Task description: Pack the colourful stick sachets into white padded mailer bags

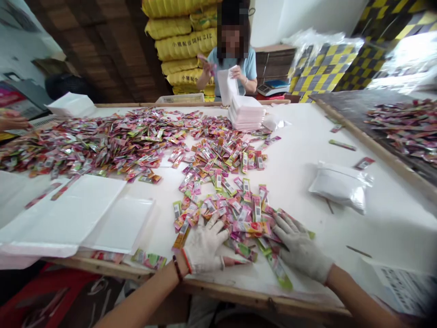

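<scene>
Both hands wear white knit gloves and lie palm down at the near side of the table. My left hand (205, 246), fingers spread, rests on the lower left of a loose heap of colourful stick sachets (235, 202). On the heap's right edge lies my right hand (300, 248), its fingers stretched out flat over several sachets. Between the two hands are a pink and orange sachet (251, 228) and a green one (280, 272). Whatever is under the palms is hidden.
A larger sachet pile (102, 141) covers the back left. White bags (64, 214) lie left, with a stack of white bags (246, 114) at the back. A stuffed clear bag (337, 187) sits right. A co-worker (232, 59) across the table holds a white bag.
</scene>
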The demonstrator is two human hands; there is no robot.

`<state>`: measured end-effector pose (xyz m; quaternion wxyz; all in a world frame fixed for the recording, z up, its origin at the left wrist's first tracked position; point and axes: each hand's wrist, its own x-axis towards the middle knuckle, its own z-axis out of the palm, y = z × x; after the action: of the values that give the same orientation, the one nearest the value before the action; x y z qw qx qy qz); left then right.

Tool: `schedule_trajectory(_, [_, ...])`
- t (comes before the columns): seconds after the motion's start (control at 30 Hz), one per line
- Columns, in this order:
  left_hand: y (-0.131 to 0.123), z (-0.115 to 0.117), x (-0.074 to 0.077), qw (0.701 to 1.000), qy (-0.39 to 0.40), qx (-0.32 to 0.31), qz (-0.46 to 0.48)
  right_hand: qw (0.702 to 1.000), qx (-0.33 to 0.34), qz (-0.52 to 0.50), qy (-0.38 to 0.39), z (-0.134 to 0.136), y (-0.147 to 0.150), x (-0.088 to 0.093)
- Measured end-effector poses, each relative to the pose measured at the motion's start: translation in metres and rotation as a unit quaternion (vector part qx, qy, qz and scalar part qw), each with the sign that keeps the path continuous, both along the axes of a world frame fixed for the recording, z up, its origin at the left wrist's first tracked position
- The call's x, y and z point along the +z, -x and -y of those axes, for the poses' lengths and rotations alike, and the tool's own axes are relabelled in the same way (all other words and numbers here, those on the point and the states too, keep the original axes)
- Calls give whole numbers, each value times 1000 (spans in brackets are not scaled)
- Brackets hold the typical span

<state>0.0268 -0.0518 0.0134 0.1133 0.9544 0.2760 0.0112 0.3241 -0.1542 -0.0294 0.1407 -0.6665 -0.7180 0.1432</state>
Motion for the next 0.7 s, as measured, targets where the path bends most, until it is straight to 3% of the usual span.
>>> schedule_trajectory(0.07, [3, -1, 8, 999, -18, 30, 33, 1000, 9, 13, 7, 8, -5, 1])
schedule_trajectory(0.13, [0, -7, 19, 994, -33, 83, 55, 1000, 5, -8, -17, 6, -6, 16])
schedule_trajectory(0.23, [-12, -21, 26, 988, -49, 143, 45, 998, 8, -26, -53, -15, 11, 44])
schedule_trajectory(0.3, [-24, -32, 23, 985, -61, 159, 20, 999, 39, -4, -31, -33, 33, 53])
schedule_trajectory(0.4, [-39, -49, 11, 980, -62, 181, -50, 996, 53, 62, 18, -57, 67, 45])
schedule_trajectory(0.5, [-41, -61, 1, 981, -44, 174, -74, 997, 31, 65, 28, -64, 82, 27])
schedule_trajectory(0.6, [-33, -67, -4, 980, -17, 199, 11, 999, -11, -35, -11, -56, 71, 20])
schedule_trajectory(0.7, [-30, -68, -3, 969, 23, 236, 65, 983, -123, -131, -37, -45, 43, 30])
